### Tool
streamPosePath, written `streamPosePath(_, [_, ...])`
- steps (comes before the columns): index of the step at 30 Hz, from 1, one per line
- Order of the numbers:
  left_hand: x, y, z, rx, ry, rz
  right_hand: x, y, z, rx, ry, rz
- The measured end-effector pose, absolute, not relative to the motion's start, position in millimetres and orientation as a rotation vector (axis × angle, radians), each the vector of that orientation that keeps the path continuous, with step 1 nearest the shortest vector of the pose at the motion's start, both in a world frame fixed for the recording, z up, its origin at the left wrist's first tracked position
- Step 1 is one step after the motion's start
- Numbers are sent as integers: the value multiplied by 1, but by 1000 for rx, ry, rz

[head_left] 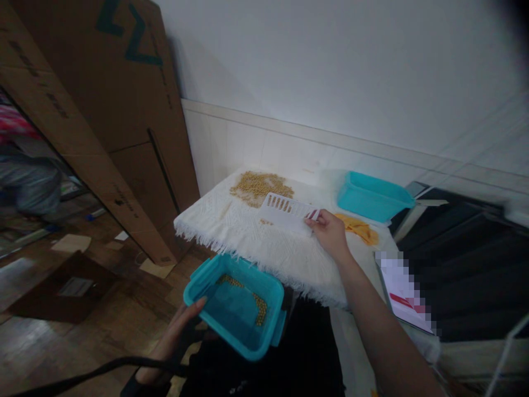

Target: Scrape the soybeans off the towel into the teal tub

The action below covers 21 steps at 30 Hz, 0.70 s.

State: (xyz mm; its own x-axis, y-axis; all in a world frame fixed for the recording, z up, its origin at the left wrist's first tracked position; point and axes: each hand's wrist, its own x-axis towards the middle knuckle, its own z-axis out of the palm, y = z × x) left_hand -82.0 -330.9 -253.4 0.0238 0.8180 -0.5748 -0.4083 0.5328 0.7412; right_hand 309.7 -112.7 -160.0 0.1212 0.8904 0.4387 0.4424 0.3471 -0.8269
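Note:
My left hand (178, 328) grips the near-left edge of a teal plastic box (237, 309), held below the table's front edge. A few yellow beans lie along the box's inner walls. My right hand (328, 231) holds the handle of a white slotted scoop (285, 210), which rests flat on the white fringed cloth (256, 242). Beyond the scoop lies a heap of yellow beans (260, 186), with a few strays beside the scoop.
A second teal box (372, 196) stands at the back right of the table, with orange-yellow pieces (359, 227) in front of it. A large cardboard box (111, 110) leans at the left. A booklet (403, 292) lies at the right; dark furniture is beyond.

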Motion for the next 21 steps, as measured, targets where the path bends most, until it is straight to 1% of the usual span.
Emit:
streamPosePath(7, [-73,-334,-245,484,1179,1028,313,-109,-163,-1273,-1445,569])
streamPosePath(11, [-75,-332,-247,418,1199,1011,315,-107,-164,-1269,-1439,621])
streamPosePath(21, [-78,-334,-247,449,1212,1007,314,-108,-161,-1257,-1472,612])
